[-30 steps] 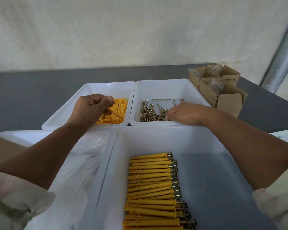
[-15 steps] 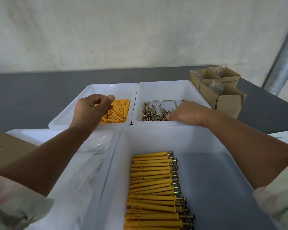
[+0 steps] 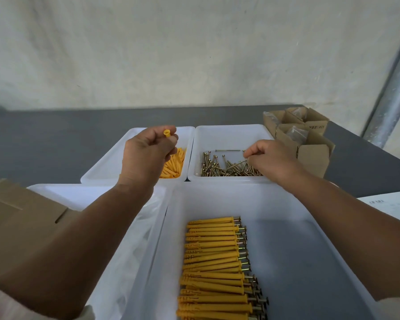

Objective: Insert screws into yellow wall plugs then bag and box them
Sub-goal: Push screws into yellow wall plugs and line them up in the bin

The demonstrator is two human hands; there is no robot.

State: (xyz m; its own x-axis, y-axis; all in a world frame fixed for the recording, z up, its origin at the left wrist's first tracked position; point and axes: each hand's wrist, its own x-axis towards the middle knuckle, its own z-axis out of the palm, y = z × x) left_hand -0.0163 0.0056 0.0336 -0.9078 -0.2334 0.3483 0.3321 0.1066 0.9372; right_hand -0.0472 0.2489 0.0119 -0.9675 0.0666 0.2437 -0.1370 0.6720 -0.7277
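Nearest, a smooth white plastic tray [image 3: 217, 199] holds ribbed yellow plugs with screws fitted [image 3: 213, 262], laid in a neat row. Beyond it, the left hand [image 3: 146, 153], fingers curled, pinches one yellow plug [image 3: 166, 133] upright above the loose plugs [image 3: 173, 165]. The right hand [image 3: 270, 160] pinches a thin metal screw [image 3: 237, 163] over the screw pile [image 3: 217, 168].

My left hand [image 3: 148, 153] hides the yellow plastic wall plug [image 3: 166, 132] except its collar. Right hand [image 3: 270, 162] covers one end of the thin brass-coloured screw [image 3: 237, 163]. Row of assembled yellow plugs [image 3: 215, 262] is cut off at the bottom edge. I can't read the print on the brown cardboard box [image 3: 316, 127], too small.
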